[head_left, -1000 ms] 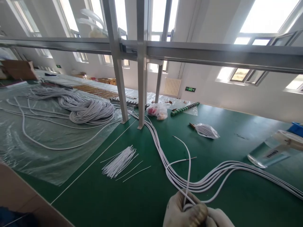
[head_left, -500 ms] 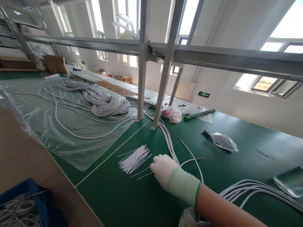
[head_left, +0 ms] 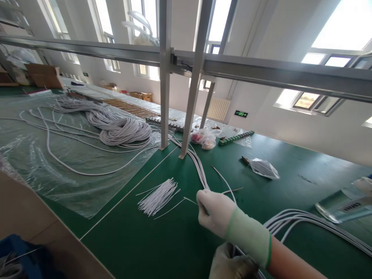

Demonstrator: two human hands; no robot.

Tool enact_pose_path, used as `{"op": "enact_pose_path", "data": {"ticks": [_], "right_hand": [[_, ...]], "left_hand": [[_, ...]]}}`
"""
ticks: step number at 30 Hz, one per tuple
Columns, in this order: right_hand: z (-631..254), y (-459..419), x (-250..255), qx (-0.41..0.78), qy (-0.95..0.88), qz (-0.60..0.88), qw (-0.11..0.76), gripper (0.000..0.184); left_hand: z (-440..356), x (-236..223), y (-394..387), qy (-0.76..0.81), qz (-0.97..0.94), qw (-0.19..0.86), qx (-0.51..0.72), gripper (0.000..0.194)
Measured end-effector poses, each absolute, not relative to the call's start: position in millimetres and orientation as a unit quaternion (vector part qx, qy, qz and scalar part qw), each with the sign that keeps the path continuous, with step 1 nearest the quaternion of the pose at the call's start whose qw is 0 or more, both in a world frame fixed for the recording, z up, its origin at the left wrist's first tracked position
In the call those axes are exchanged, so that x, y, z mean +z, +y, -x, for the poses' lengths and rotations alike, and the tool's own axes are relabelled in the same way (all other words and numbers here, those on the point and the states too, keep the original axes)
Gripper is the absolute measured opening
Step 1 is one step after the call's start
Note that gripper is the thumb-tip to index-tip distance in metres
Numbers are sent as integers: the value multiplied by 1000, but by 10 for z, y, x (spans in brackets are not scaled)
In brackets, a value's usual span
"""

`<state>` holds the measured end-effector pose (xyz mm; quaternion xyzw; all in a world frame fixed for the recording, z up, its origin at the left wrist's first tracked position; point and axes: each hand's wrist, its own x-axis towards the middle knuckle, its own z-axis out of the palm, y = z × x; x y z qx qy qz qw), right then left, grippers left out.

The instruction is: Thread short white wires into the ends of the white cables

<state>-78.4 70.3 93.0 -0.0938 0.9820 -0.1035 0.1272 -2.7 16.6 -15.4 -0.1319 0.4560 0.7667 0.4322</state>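
My right hand (head_left: 216, 213), in a white glove with a green cuff, reaches across the green table and pinches one thin white strip (head_left: 190, 200). The strip's far end points toward a loose pile of white strips (head_left: 158, 195) just to the left. At the bottom edge my left hand (head_left: 231, 265), in a soiled glove, is closed around a bundle of white cables (head_left: 293, 219). These cables run right across the table and also back toward the metal posts. Two loose cable ends (head_left: 223, 180) stick up behind my right hand.
Two grey frame posts (head_left: 164, 77) stand mid-table under a horizontal rail. A large coil of white cable (head_left: 124, 133) lies on clear plastic sheeting (head_left: 43, 162) at left. Small plastic bags (head_left: 263, 168) and a clear object (head_left: 343, 203) lie at right. A blue bin (head_left: 17, 259) sits bottom left.
My right hand left the cable bundle, reached to the pile of strips, and now draws back a little with one strip pinched. My left hand stays on the cables.
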Motion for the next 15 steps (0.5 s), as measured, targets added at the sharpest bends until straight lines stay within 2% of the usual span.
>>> {"op": "enact_pose_path", "data": {"ticks": [3, 7, 11, 15], "right_hand": [[345, 1200, 1034, -223, 974, 21, 34, 13], [-351, 1804, 761, -369, 925, -64, -59, 20], [-907, 2043, 325, -366, 917, -127, -96, 18], [-1174, 2031, 95, -370, 915, -137, -84, 24]], "left_hand": [[50, -16, 137, 357, 99, 465, 804, 44], [72, 71, 76, 365, 100, 471, 797, 43], [37, 71, 139, 341, 142, 450, 813, 31], [-33, 78, 245, 314, 166, 441, 824, 27]]}}
